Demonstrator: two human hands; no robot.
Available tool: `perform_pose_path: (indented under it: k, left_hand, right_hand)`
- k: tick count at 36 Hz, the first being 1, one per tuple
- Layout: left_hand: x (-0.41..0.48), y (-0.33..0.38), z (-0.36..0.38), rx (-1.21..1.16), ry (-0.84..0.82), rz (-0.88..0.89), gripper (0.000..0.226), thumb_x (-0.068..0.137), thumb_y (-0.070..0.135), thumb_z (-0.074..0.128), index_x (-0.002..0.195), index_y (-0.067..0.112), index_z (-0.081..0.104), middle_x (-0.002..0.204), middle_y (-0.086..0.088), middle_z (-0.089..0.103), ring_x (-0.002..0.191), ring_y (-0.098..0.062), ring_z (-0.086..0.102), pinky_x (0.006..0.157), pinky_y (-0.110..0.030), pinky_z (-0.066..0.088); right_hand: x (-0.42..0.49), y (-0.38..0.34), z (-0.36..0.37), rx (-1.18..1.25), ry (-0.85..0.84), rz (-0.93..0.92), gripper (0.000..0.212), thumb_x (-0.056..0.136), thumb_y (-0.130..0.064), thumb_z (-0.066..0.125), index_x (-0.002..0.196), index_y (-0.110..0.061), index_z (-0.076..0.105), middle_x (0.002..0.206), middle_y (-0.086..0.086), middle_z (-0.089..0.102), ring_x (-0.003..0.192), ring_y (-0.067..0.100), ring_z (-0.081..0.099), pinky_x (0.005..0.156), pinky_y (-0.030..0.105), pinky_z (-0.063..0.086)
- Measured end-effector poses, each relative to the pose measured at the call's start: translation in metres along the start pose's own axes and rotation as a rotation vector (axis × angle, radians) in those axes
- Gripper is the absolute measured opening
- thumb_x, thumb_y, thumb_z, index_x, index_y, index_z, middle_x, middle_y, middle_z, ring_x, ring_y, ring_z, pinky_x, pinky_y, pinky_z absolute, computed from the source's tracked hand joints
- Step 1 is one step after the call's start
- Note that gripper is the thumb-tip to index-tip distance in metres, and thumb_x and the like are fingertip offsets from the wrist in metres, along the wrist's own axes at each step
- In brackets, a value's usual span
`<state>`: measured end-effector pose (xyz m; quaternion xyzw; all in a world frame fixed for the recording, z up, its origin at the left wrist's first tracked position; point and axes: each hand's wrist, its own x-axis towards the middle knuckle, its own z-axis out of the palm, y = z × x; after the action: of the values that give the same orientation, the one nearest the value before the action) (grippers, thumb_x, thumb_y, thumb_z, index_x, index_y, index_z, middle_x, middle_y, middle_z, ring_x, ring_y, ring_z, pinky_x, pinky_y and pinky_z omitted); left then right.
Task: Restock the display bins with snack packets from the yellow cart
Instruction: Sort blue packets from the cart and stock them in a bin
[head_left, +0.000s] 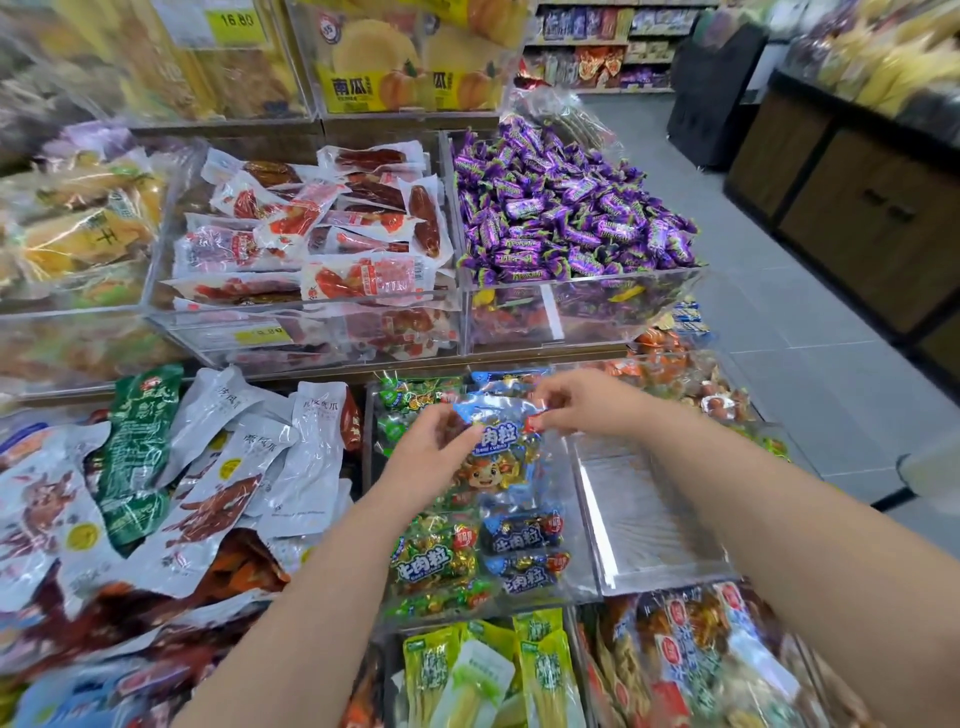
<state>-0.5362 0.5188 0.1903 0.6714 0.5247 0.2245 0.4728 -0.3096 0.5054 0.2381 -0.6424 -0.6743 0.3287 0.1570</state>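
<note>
A blue snack packet (500, 452) with a cartoon animal on it is held upright over a clear display bin (574, 530). My left hand (426, 457) grips its upper left edge. My right hand (582, 402) pinches its top right corner. Green packets (434, 561) and two more blue packets (524, 551) of the same snack lie in the bin below. No yellow cart is in view.
A bare clear bin (649, 519) sits to the right. Silver and green pouches (208, 467) pile up on the left. Bins of red sausage packs (322, 234) and purple candies (561, 218) stand on the tier above. Green-yellow packs (483, 675) lie at the near edge. An aisle floor (810, 353) runs along the right.
</note>
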Motion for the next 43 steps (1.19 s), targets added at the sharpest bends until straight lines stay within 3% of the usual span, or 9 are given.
perform_pose_path:
  k: [4,7,12,18,21,26,32,35,43]
  left_hand:
    - [0.002,0.003,0.003,0.262,0.08,0.178,0.064,0.092,0.048,0.054,0.146,0.02,0.034,0.151,0.004,0.034,0.141,-0.015,0.025,0.113,-0.033,0.02]
    - [0.005,-0.01,0.004,0.556,-0.079,0.151,0.072,0.093,0.056,0.044,0.151,0.02,0.023,0.159,-0.001,0.019,0.149,-0.02,0.002,0.118,-0.042,0.001]
    - [0.007,-0.03,0.004,0.781,-0.126,0.197,0.073,0.09,0.056,0.051,0.151,0.026,0.023,0.161,0.007,0.013,0.149,-0.015,-0.001,0.118,-0.043,0.002]
    - [0.01,-0.032,0.002,0.805,-0.08,0.204,0.071,0.086,0.062,0.052,0.145,0.027,0.033,0.158,0.007,0.022,0.148,-0.015,0.009,0.118,-0.046,0.01]
    - [0.012,-0.029,0.003,0.845,-0.041,0.191,0.074,0.084,0.069,0.048,0.143,0.028,0.03,0.152,0.005,0.03,0.142,-0.018,0.024,0.112,-0.049,0.018]
    - [0.019,-0.026,0.008,0.991,-0.1,0.073,0.097,0.084,0.077,0.032,0.153,0.018,0.001,0.161,-0.003,0.002,0.148,-0.024,0.0,0.115,-0.056,0.0]
    - [0.026,-0.026,0.016,1.097,-0.137,0.068,0.099,0.085,0.078,0.022,0.153,0.013,-0.007,0.16,-0.009,-0.018,0.146,-0.025,-0.021,0.113,-0.053,-0.015]
    - [0.027,-0.028,0.016,1.11,-0.143,0.072,0.1,0.084,0.078,0.022,0.153,0.012,-0.008,0.159,-0.01,-0.019,0.146,-0.025,-0.02,0.114,-0.053,-0.013]
    - [0.027,-0.032,0.011,1.104,-0.169,0.051,0.102,0.083,0.08,0.021,0.152,0.012,-0.011,0.158,-0.01,-0.022,0.145,-0.025,-0.022,0.114,-0.054,-0.012]
  right_hand:
    - [0.002,-0.001,-0.024,-0.078,0.048,0.023,0.024,0.082,-0.028,0.072,0.069,-0.031,0.052,0.062,-0.013,0.054,0.049,-0.005,0.05,0.049,0.006,0.037]
    - [0.001,0.005,-0.043,-0.029,0.112,0.069,0.02,0.081,-0.031,0.072,0.071,-0.028,0.055,0.056,-0.011,0.06,0.043,-0.006,0.05,0.048,0.014,0.039]
    - [0.009,0.007,-0.045,-0.022,0.202,0.098,0.017,0.081,-0.03,0.072,0.073,-0.026,0.058,0.054,-0.014,0.059,0.042,-0.005,0.05,0.045,0.014,0.04]
    - [0.023,0.005,-0.004,-0.315,-0.011,0.061,0.014,0.086,-0.024,0.066,0.076,-0.023,0.056,0.073,-0.009,0.052,0.075,0.014,0.047,0.055,0.024,0.029]
    - [0.03,0.007,0.016,-0.359,0.024,0.067,0.016,0.088,-0.015,0.061,0.102,-0.007,0.063,0.099,0.007,0.063,0.09,0.022,0.055,0.064,0.023,0.03]
    - [0.032,0.012,0.031,-0.46,0.084,0.177,0.025,0.087,-0.005,0.052,0.112,-0.007,0.055,0.114,0.015,0.055,0.105,0.03,0.056,0.077,0.03,0.042]
    - [0.026,0.007,0.067,-0.797,0.222,0.015,0.079,0.07,-0.051,0.069,0.132,-0.014,0.038,0.131,0.011,0.037,0.121,0.03,0.033,0.099,0.045,0.028]
    - [0.03,0.01,0.084,-0.831,0.152,-0.167,0.074,0.079,-0.038,0.066,0.141,-0.016,0.031,0.133,0.007,0.042,0.125,0.027,0.033,0.105,0.041,0.024]
    - [0.047,0.01,0.077,-0.894,0.125,0.015,0.061,0.085,-0.018,0.054,0.139,-0.015,0.025,0.137,0.011,0.04,0.125,0.03,0.033,0.105,0.041,0.026]
